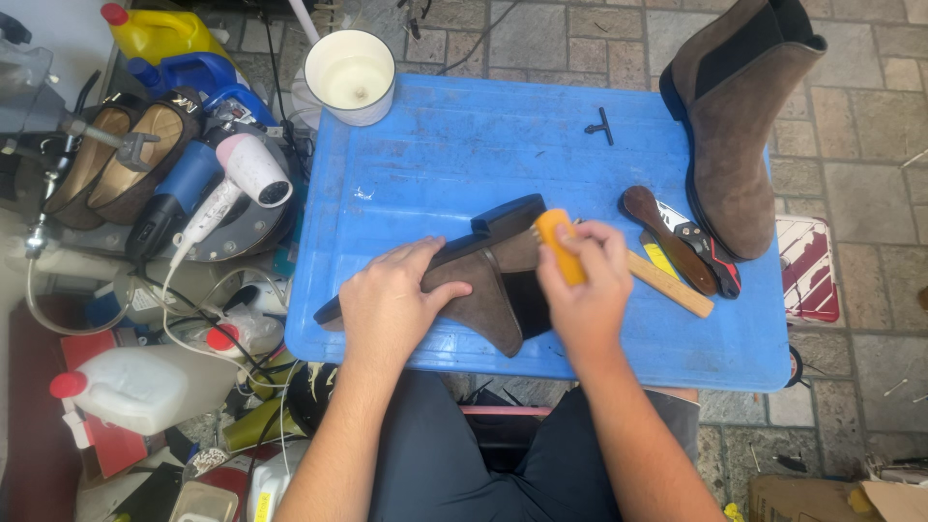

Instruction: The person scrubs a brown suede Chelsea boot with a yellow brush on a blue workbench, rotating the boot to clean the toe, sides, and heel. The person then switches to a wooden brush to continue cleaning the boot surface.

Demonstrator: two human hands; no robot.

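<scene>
A brown suede ankle boot [483, 290] lies on its side on the blue plastic board [464, 145], sole and black heel facing away from me. My left hand [391, 300] rests flat on its toe part and presses it down. My right hand [580, 285] is closed around a small orange-yellow brush [559, 242], which touches the boot near the heel and the black elastic panel. The matching second boot [735, 116] stands upright at the board's far right corner.
A wooden-handled brush [662, 227], a wooden stick [672, 285], a red-black tool [715, 256] and a small black key [601, 126] lie on the board's right half. A white cup [350, 75] stands at its far edge. At the left are a hairdryer [246, 174], two flat shoes, bottles and cables.
</scene>
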